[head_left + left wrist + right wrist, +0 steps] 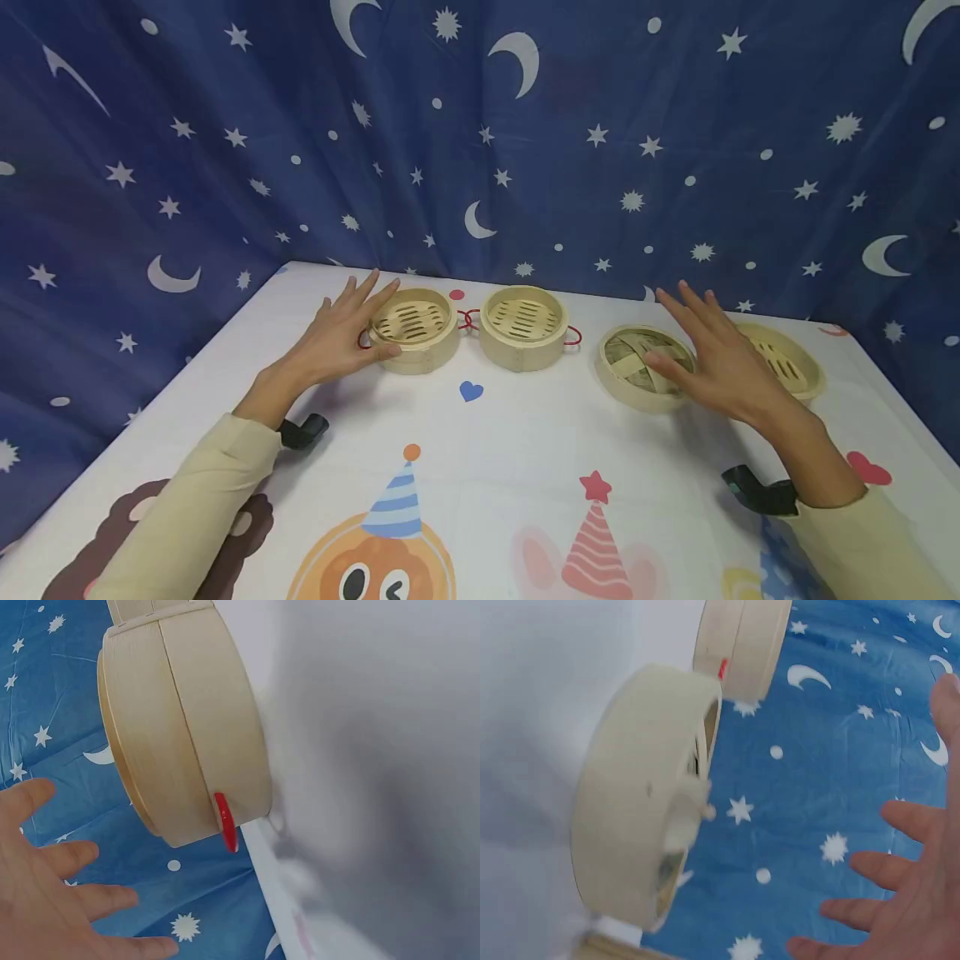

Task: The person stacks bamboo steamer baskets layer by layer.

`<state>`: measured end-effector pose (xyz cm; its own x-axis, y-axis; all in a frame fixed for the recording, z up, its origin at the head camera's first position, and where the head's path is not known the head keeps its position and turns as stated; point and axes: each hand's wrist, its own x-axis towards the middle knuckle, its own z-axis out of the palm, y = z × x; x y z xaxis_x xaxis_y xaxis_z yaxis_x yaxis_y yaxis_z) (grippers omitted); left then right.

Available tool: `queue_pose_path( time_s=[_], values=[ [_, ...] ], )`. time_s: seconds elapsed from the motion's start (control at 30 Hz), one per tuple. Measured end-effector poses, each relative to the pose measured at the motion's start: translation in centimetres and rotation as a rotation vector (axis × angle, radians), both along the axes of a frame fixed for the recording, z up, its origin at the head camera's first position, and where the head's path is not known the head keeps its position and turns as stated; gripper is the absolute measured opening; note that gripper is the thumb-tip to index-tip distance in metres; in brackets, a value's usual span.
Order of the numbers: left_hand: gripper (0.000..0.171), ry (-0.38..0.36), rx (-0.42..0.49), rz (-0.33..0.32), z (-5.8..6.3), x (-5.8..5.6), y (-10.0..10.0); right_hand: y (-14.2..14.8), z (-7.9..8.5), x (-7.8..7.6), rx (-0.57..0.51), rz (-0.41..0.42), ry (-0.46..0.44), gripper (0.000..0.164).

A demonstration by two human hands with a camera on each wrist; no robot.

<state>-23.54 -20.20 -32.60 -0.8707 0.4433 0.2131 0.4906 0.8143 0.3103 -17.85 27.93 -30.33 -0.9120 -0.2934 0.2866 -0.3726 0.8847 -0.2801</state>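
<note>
Starry blue cloth behind the bench (525,433); left hand (341,333) spread, touching a round slatted bamboo steamer (414,329), right hand (720,358) splayed over the woven lid (637,367).

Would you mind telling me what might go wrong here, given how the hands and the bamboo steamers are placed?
1. The left hand lies open against the left steamer basket, which sits close to the middle basket; a push could knock them together.
2. The right hand hovers open over the woven lid, which seems tilted; a careless grab might tip it over.
3. The far right basket sits partly hidden behind that hand and could get bumped.
</note>
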Motion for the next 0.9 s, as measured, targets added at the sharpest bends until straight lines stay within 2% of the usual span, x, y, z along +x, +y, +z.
queue_pose_path(
  time_s=[0.1, 0.27, 0.47, 0.63, 0.77, 0.9],
  values=[
    [0.088, -0.021, 0.046, 0.014, -0.3, 0.1, -0.4, -1.0, -0.3, -0.5, -0.054, 0.042, 0.041, 0.080],
    [0.090, -0.096, 0.131, 0.050, -1.2, 0.3, -0.4, -2.6, -1.0, -1.0, -0.116, 0.123, 0.085, 0.078],
    [0.093, -0.173, 0.263, 0.060, -2.0, 0.1, -0.4, -4.3, -1.3, -1.3, -0.163, 0.145, 0.091, 0.073],
    [0.083, -0.159, 0.315, 0.103, -2.6, 0.0, -0.8, -6.3, -1.7, -1.6, -0.204, 0.149, 0.074, 0.070],
    [0.069, -0.114, 0.373, 0.070, -3.4, -0.3, -1.0, -7.9, -2.1, -1.8, -0.247, 0.193, 0.074, 0.069],
    [0.052, -0.125, 0.462, 0.035, -4.0, -0.6, -1.1, -9.4, -2.5, -2.0, -0.308, 0.254, 0.056, 0.067]
  ],
)
